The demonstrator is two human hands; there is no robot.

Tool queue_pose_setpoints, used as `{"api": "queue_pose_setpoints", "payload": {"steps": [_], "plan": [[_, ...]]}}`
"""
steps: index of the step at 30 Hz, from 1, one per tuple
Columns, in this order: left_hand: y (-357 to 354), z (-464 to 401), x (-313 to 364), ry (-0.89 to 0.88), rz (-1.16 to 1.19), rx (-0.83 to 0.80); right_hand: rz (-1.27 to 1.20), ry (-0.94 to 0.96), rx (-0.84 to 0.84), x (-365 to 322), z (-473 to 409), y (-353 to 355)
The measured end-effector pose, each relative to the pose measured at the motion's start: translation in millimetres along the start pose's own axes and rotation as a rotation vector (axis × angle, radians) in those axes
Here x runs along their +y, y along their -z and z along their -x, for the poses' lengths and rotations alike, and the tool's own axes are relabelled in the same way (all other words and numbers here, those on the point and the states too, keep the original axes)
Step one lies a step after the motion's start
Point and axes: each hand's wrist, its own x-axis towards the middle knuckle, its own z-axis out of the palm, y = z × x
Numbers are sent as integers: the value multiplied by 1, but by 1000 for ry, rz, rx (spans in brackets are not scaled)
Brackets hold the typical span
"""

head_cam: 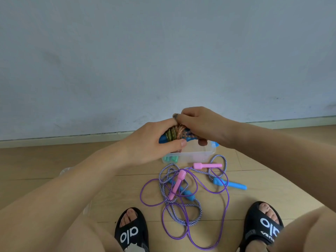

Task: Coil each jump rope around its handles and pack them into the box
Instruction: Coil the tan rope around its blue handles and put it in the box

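A multicoloured jump rope (47,134) is coiled around its blue handles and held just above the clear plastic box (196,155). My left hand (154,140) grips the coil's left end, thumb across the front. My right hand (198,124) grips its right end from above, fingers curled over it. Teal handles (171,158) of a rope lie inside the box at its left. On the floor in front lie a purple rope with pink handles (179,182) and a blue-white striped rope with blue handles (231,184), loose and tangled together.
The box stands on a wood floor close to the wall's baseboard (72,137). My feet in black slides (131,231) (263,224) sit either side of the tangled ropes. A clear plastic lid (65,171) shows under my left forearm.
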Motion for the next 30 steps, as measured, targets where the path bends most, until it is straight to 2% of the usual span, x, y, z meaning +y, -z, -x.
{"api": "queue_pose_setpoints", "payload": {"steps": [4, 6, 10, 15, 20, 25, 27, 30], "plan": [[0, 1, -2, 1, -63, -14, -204, -103, -77, 4, 0, 0], [-1, 2, 1, 2, -90, -22, -221, -117, -70, 6, -1, -1], [-4, 3, 7, -1, -94, -77, -175, -111, -19, 6, -1, -2], [2, 1, 8, 67, -8, -107, -254, -29, 99, -4, 3, 15], [5, -2, -4, 148, 47, -123, 5, 178, 150, -14, 17, 32], [5, -4, 2, 146, -1, -152, 266, 348, 49, -15, 31, 28], [2, -5, 7, 124, -62, -169, 279, 351, -4, -14, 29, 23], [-2, -5, 8, 114, -99, -151, 172, 335, -67, -15, 28, 18]]}}
